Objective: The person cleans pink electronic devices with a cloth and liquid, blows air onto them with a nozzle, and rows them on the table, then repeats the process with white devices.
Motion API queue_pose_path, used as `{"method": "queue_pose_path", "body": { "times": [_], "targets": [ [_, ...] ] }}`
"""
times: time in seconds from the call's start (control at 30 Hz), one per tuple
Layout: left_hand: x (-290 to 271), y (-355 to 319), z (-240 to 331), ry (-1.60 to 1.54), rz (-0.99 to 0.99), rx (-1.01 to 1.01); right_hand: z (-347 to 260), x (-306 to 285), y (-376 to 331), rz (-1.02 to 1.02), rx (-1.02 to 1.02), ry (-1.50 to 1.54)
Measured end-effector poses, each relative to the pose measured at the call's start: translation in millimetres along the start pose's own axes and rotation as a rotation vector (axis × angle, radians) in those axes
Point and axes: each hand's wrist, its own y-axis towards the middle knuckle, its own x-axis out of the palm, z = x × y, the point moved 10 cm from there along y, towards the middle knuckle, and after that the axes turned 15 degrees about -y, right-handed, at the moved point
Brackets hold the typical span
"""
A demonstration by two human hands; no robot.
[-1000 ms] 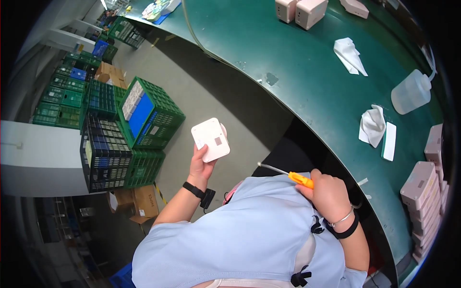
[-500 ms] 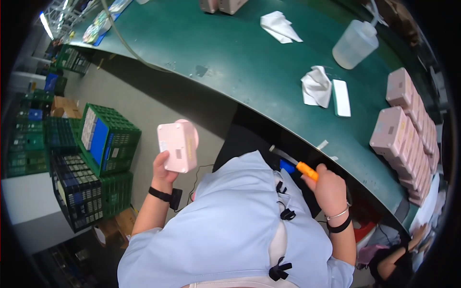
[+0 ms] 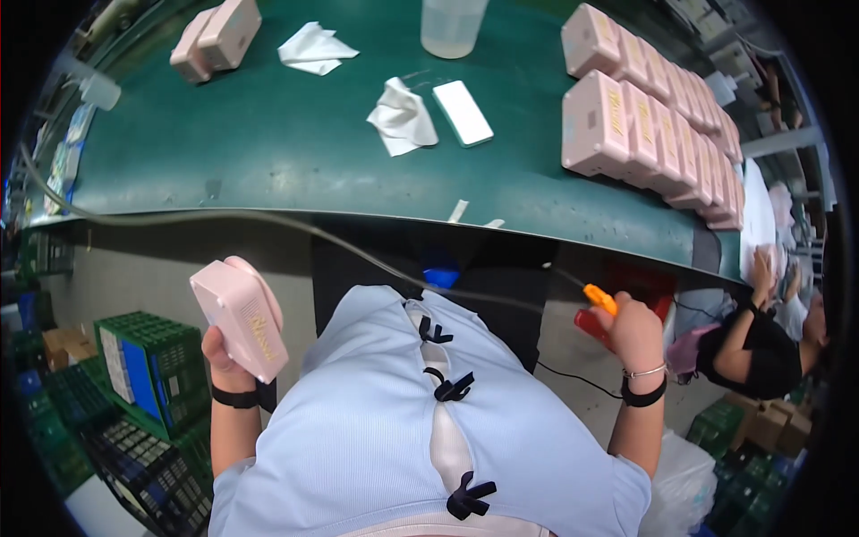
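Note:
My left hand (image 3: 225, 360) grips a pink box-shaped device (image 3: 231, 313) by its lower end, off to the left below the table's edge. Gold lettering runs along one side of it, and a round pink disc stands out behind. In my right hand (image 3: 633, 333), fingers wrapped round it, is an orange tool (image 3: 599, 298) that looks like an air blow gun. Its thin nozzle reaches up and left to a pale tip, apart from the pink device. Most of the grip is hidden by my fingers.
On the green table (image 3: 286, 170) lie two white cloths (image 3: 403, 118) and a white slab (image 3: 463, 114). Rows of pink devices (image 3: 595, 125) stand at right, two more (image 3: 215, 40) at far left. A hose (image 3: 224, 215) crosses in front. Green crates (image 3: 148, 371) stand left; another person (image 3: 752, 349) sits right.
My view has swung to the right, so the table edge lies more level. The pink device has turned in my left hand, showing its lettered side. The orange tool stays in my right hand.

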Motion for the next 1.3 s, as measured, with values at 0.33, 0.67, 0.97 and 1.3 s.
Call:
{"method": "queue_pose_path", "body": {
  "times": [0.33, 0.67, 0.97, 1.3],
  "targets": [
    [112.3, 15.4, 16.4, -0.194, -0.214, -0.153, 1.9, 11.7, -27.7, -0.078, -0.094, 0.062],
    [270.3, 30.0, -1.9, 0.265, -0.383, -0.205, 17.6, 5.1, -49.1, -0.207, -0.187, 0.403],
    [277.2, 104.8, -74.7, 0.25, -0.174, -0.575, 90.4, 19.4, -44.7, 0.891, 0.26, 1.873],
    [241.6, 157.3, -72.3, 0.247, -0.357, -0.387, 61.4, 8.5, -2.6, 1.32, 0.509, 1.85]
  ]
}}
